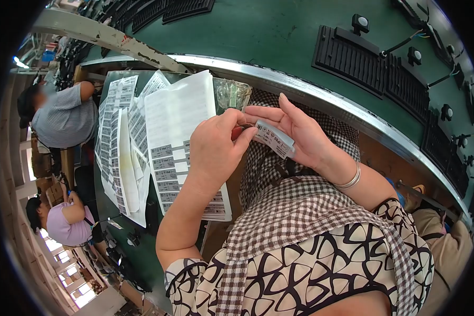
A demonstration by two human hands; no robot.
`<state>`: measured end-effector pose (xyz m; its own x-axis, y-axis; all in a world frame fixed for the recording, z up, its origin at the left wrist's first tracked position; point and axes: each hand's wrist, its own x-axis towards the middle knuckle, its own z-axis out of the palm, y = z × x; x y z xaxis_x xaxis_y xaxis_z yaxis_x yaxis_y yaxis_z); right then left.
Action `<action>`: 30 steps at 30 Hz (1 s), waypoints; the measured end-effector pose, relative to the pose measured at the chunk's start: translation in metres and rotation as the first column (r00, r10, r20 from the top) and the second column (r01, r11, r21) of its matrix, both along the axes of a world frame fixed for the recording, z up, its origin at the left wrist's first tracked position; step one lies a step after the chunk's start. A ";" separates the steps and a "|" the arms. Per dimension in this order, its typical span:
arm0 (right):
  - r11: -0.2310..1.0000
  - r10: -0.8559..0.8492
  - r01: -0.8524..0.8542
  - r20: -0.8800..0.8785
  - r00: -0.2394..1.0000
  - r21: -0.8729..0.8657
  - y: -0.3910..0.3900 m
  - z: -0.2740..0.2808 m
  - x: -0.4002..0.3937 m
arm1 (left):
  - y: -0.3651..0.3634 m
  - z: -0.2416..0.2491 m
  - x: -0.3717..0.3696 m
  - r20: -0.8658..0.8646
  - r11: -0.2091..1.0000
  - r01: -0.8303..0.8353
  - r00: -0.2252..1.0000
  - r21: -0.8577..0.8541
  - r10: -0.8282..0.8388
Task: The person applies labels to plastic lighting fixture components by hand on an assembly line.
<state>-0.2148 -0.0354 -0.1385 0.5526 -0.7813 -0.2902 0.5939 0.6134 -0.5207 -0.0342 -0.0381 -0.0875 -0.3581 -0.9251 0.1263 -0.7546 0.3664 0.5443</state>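
My left hand (pixel 216 147) is closed, with thumb and forefinger pinching one end of a small grey printed label (pixel 274 139). A bit of something red shows between its fingers, too hidden to name. My right hand (pixel 308 134) is palm up with its fingers stretched out towards my left hand. The label's other end lies against the right palm. Left of my hands is a stack of label sheets (pixel 176 110), with several grey labels on the top sheet and bare backing above them.
More printed sheets (pixel 118 105) lie at the left beside a clear plastic bag (pixel 231 95). Across the metal-edged green bench (pixel 258 42) are black ribbed fixtures (pixel 347 60) with sensors and wires. A beige metal bar (pixel 105 37) crosses the upper left. Two people sit at the far left.
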 end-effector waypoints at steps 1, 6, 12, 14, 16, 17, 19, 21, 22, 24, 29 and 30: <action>1.000 0.003 -0.003 -0.006 1.000 0.000 0.000 0.000 0.000 | 0.000 0.000 0.000 0.006 1.000 -0.002 1.000 0.007 0.002; 1.000 0.003 -0.003 0.000 1.000 -0.002 0.001 0.002 0.000 | -0.001 -0.001 0.000 0.023 1.000 -0.006 1.000 0.012 0.006; 1.000 0.009 -0.009 0.024 1.000 -0.023 0.001 0.000 -0.001 | -0.001 -0.001 -0.001 0.026 1.000 0.003 1.000 -0.015 -0.002; 0.999 0.008 -0.007 0.034 0.999 -0.033 0.001 -0.001 -0.001 | -0.002 0.000 -0.001 0.030 1.000 0.005 1.000 -0.005 -0.004; 0.999 0.006 -0.005 0.030 1.000 -0.035 0.002 0.001 -0.001 | -0.002 -0.003 -0.001 0.038 1.000 0.008 0.999 -0.016 -0.007; 0.999 0.002 -0.001 0.028 1.000 -0.035 0.002 0.001 -0.001 | -0.002 -0.003 -0.001 0.041 1.000 0.010 0.999 -0.021 -0.009; 0.999 -0.006 0.006 0.025 1.000 -0.034 0.002 0.001 -0.001 | -0.002 -0.003 -0.002 0.065 0.999 0.005 0.998 -0.034 -0.003; 0.999 0.002 -0.001 0.027 1.000 -0.035 0.002 0.001 -0.001 | -0.001 -0.003 -0.003 0.087 0.999 0.002 0.996 -0.055 0.003; 0.999 0.005 -0.004 0.028 1.000 -0.036 0.002 0.000 -0.001 | -0.001 -0.004 -0.003 0.096 0.998 0.001 0.995 -0.069 0.006; 0.999 0.012 -0.011 0.037 0.999 -0.031 0.001 0.000 -0.001 | -0.001 -0.007 -0.003 0.082 0.993 0.016 0.997 -0.114 -0.007; 0.999 0.037 -0.037 0.017 0.999 0.020 -0.001 0.000 -0.006 | -0.002 -0.012 0.002 0.126 0.986 0.076 0.990 -0.149 -0.058; 0.999 0.050 -0.050 0.004 0.999 0.009 -0.001 0.004 -0.010 | -0.002 -0.013 0.003 -0.045 0.999 -0.004 0.999 -0.038 0.002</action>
<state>-0.2251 -0.0364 -0.1349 0.5916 -0.7503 -0.2950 0.5645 0.6467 -0.5129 -0.0314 -0.0405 -0.1006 -0.3485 -0.9204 0.1771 -0.7310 0.3851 0.5634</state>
